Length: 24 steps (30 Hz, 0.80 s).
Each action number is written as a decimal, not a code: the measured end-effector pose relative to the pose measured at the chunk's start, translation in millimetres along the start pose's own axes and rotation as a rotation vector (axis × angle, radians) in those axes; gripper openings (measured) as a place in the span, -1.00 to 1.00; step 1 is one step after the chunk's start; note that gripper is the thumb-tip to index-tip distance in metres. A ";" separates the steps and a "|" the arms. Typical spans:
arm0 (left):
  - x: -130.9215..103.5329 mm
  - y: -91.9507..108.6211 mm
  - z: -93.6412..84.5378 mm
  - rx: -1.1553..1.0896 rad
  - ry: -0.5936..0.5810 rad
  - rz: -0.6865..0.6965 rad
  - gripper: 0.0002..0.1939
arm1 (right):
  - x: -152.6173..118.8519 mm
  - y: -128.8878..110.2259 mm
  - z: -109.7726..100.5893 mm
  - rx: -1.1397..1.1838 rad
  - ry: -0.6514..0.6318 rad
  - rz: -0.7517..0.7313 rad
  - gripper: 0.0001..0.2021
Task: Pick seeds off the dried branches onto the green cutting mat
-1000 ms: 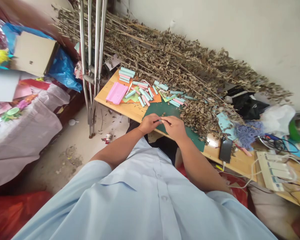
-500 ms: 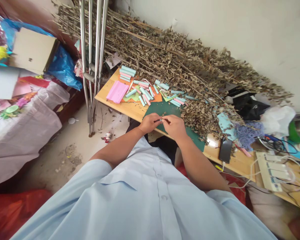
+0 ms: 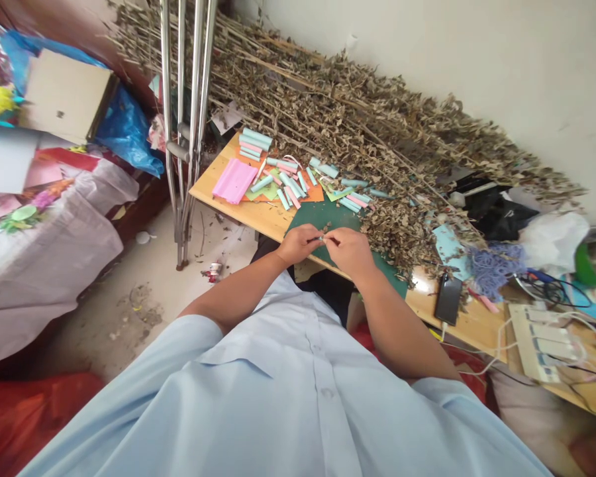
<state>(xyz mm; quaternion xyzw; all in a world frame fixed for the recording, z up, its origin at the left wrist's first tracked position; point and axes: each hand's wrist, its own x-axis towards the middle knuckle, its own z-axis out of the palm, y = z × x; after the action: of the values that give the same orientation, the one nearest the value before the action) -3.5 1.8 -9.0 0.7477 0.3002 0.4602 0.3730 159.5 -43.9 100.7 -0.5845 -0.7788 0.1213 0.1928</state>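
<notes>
A small pale piece (image 3: 322,238), maybe paper, too small to tell, is pinched betw. left hand (image 3: 297,244) & right hand (image 3: 350,252), both closed on it, over the green mat (image 3: 322,215). Paper rolls (image 3: 291,185) are scattered just beyond the mat, dried branches (image 3: 357,126) behind.

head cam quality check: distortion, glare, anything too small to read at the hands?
Head view: wide-angle bending, the table edge tilts and the crutches lean; soft even daylight, no hard shadows; a small glare patch on the wood beside the phone; the left hand and right hand pinch a tiny pale piece, too small to identify.
</notes>
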 end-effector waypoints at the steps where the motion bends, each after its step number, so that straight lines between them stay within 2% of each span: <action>1: 0.1 0.6 -0.1 -0.001 0.001 0.002 -0.74 | 0.3 -0.2 -1.2 -0.024 -0.022 -0.025 -0.79; 8: 0.0 2.0 -0.6 0.009 -0.017 0.003 -0.78 | 3.8 -2.3 -9.9 -0.152 -0.142 -0.099 -0.77; 14: 0.7 1.1 -1.0 0.036 -0.019 0.021 -0.82 | 16.3 -0.5 -9.4 -0.159 -0.165 -0.041 -0.86; 21: 0.9 1.2 -1.6 0.036 -0.029 0.013 -0.83 | 29.5 -7.8 -10.8 -0.249 -0.230 0.017 -0.87; 24: 0.7 0.1 -1.1 0.026 -0.005 0.015 -0.81 | 29.7 -9.2 -12.3 -0.239 -0.208 0.057 -0.88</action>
<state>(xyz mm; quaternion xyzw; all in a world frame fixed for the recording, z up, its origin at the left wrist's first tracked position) -4.3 2.6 -8.2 0.7558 0.2997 0.4573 0.3603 149.7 -18.6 120.3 -0.6095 -0.7865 0.0928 0.0368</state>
